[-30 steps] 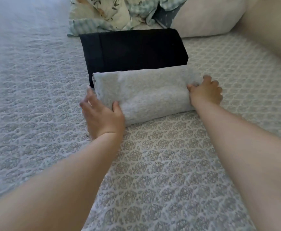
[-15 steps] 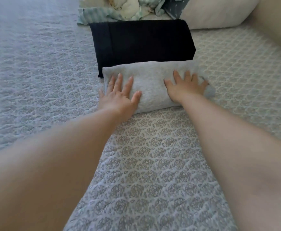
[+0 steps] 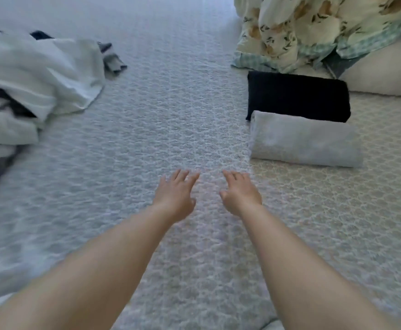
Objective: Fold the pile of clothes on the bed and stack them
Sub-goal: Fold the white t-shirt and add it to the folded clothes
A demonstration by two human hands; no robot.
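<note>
A folded light grey garment (image 3: 304, 142) lies on the bed at the right, with a folded black garment (image 3: 298, 96) right behind it, touching its far edge. A loose pile of white, grey and dark clothes (image 3: 28, 84) sits at the far left. My left hand (image 3: 175, 195) and my right hand (image 3: 241, 192) hover side by side over the bedspread in the middle, fingers stretched forward, holding nothing. Both hands are apart from the folded garments and from the pile.
A patterned quilted bedspread (image 3: 194, 115) covers the bed. At the back right lie a floral and checked bedding heap (image 3: 313, 32) and a cream pillow (image 3: 385, 75).
Both hands have lifted off the folded grey garment and drawn back toward the middle of the bed. The view has swung left, bringing the loose pile into sight.
</note>
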